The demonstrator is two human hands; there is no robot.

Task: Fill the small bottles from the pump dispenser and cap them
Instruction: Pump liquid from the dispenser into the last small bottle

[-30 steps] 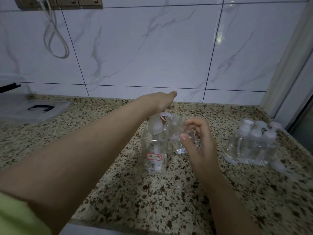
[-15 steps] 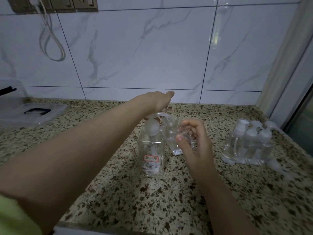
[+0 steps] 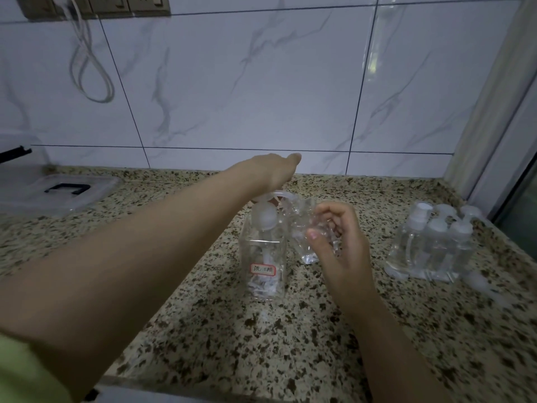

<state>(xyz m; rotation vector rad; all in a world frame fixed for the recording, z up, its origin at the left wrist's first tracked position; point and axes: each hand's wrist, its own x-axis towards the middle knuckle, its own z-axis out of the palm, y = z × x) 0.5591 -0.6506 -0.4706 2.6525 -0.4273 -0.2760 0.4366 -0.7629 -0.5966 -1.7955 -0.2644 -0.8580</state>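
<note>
Nearest, two bare forearms cross the speckled counter [image 3: 261, 344]; a green sleeve [image 3: 17, 370] shows at the lower left corner. At mid-frame stands one clear pump dispenser [image 3: 266, 257] with a red-edged label, upright on the counter. The left hand [image 3: 273, 173] rests flat on its pump head, fingers straight and pressed together, pointing toward the wall. Just right of the dispenser, the right hand [image 3: 340, 242] holds one small clear bottle [image 3: 305, 228] under the spout, thumb and curled fingers pinching its sides; the bottle is uncapped, tilted slightly, its base near the counter.

At the right, a cluster of about six small capped bottles [image 3: 430, 242] stands close together; the exact count is hard to tell where they overlap. One loose white cap [image 3: 479, 282] lies beside them. At the far left sits one clear lidded box [image 3: 58, 190]. One white cable [image 3: 90, 68] loops down the marbled tile wall [image 3: 261, 82] at upper left.

Against half a second ago, both hands, the dispenser and the held bottle keep nearly the same positions; no clear change shows.
</note>
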